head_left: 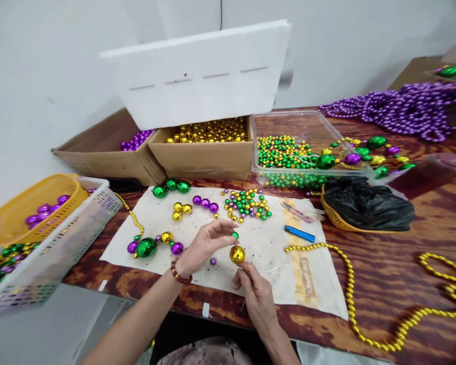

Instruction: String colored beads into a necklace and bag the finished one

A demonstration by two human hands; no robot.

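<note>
My left hand (209, 243), with a beaded bracelet on its wrist, is closed with its fingertips at a small green bead (234, 235). Just below that bead is a large shiny gold bead (237, 254). The fingers of my right hand (255, 288) pinch at the underside of the gold bead; any thread there is too fine to make out. To the left, a strung row holds a big green bead (146, 247), a purple bead (177, 248) and a gold bead (166, 237). A small purple bead (213, 261) rests near my left wrist.
A white cloth (125, 248) carries loose beads (247, 203), a blue lighter (300, 233) and small snips (296, 211). Behind stand a cardboard box (201, 159) and a clear bin (311, 177). A gold bead chain (351, 289) trails right; a white basket (49, 253) stands left.
</note>
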